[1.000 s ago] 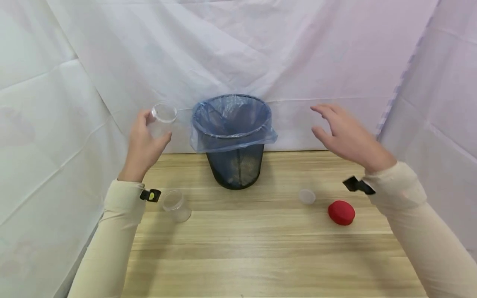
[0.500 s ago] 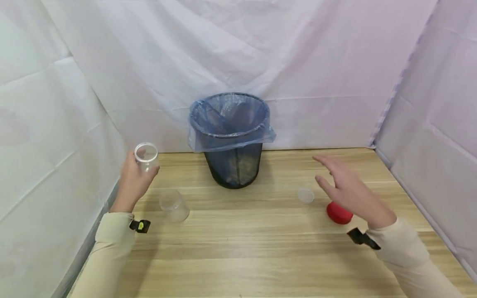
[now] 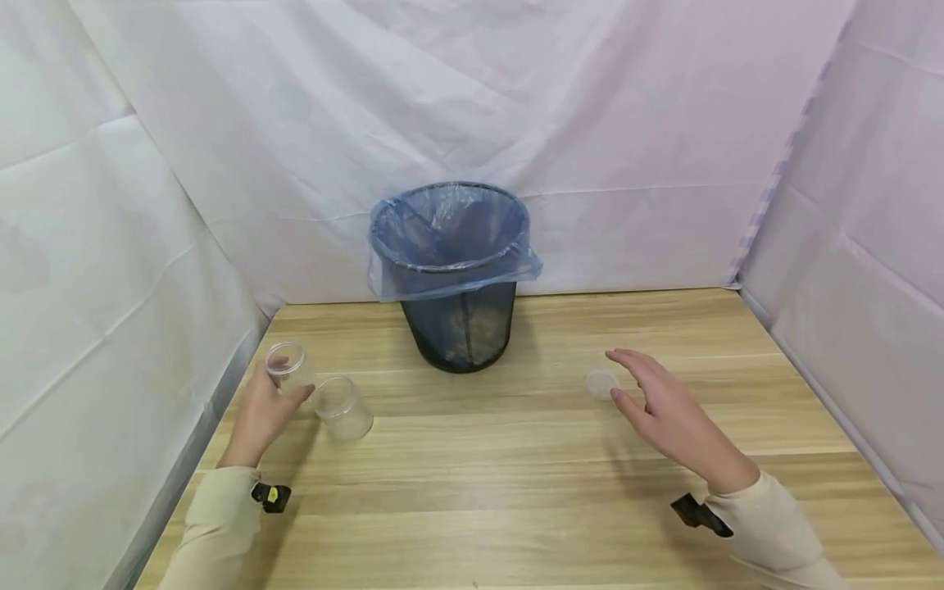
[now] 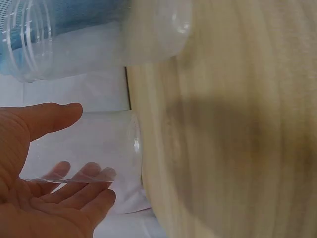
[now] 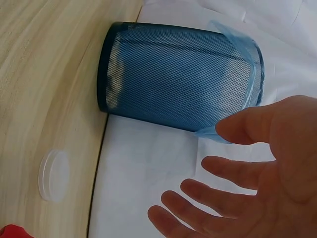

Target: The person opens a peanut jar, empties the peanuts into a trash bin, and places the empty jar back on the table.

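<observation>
My left hand (image 3: 260,416) holds a clear plastic jar (image 3: 289,365) upright, close over the left side of the table, with the thumb on one side and the fingers round the other. Just right of it stands a second clear jar (image 3: 345,411), whose threaded neck (image 4: 27,42) shows in the left wrist view. My right hand (image 3: 674,422) hovers over the right side of the table, fingers extended, thumb apart, holding nothing. Near its thumb lies a small whitish translucent disc (image 3: 600,384). A red lid (image 5: 16,232) shows at the right wrist view's corner; the hand hides it in the head view.
A black mesh bin (image 3: 466,328) lined with a blue bag (image 3: 450,283) stands at the back middle of the wooden table (image 3: 472,492). White cloth (image 3: 627,147) hangs behind the table and along both sides.
My left hand has lowered the jar from beside the bin's rim to beside the second jar. My right hand has come down toward the table and now covers the red lid in the head view.
</observation>
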The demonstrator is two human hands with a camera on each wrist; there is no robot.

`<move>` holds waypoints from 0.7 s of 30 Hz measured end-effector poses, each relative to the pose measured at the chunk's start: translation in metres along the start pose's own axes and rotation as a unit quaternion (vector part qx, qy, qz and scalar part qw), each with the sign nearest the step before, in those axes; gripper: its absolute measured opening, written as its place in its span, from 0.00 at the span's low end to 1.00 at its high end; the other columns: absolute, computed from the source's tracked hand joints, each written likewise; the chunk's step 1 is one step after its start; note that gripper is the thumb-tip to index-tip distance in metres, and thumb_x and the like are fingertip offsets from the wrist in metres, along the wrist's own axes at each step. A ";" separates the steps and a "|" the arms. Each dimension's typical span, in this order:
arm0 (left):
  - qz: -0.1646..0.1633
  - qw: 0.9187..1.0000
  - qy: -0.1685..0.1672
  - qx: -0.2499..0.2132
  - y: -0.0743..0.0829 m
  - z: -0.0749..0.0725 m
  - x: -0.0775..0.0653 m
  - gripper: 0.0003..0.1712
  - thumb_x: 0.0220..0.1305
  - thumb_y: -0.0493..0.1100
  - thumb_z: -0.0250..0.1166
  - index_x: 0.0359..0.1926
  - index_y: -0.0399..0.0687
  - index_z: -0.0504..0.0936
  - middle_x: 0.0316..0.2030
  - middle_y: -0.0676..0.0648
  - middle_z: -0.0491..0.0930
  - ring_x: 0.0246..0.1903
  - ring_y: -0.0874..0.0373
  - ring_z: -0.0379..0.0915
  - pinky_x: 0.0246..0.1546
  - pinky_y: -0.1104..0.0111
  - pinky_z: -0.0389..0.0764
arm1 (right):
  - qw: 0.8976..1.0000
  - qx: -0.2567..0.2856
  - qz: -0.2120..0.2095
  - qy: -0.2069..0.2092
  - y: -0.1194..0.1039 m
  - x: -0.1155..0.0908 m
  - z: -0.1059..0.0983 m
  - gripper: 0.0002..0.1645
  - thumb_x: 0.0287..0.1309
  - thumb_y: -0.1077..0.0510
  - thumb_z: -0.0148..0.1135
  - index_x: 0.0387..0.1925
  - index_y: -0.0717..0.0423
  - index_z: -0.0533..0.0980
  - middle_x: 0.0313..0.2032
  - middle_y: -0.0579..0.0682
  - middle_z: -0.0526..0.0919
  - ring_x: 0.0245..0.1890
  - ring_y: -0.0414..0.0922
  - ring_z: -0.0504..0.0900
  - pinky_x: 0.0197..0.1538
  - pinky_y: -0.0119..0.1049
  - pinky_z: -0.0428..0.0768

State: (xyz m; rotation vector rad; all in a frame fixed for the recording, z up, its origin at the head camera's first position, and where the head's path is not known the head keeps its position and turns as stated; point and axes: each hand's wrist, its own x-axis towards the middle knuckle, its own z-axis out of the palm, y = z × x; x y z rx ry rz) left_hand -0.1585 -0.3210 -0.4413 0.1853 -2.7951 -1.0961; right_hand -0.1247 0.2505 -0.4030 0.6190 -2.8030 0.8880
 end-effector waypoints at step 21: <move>-0.040 0.999 -0.036 -0.002 0.000 -0.004 -0.011 0.58 0.69 0.38 0.73 0.80 0.19 0.43 0.73 0.14 0.57 0.74 0.19 0.56 0.74 0.29 0.63 | 1.000 -0.008 -0.006 -0.014 -0.005 0.015 -0.003 0.33 0.79 0.61 0.60 0.78 0.66 0.65 0.76 0.70 0.67 0.77 0.70 0.66 0.74 0.72 0.68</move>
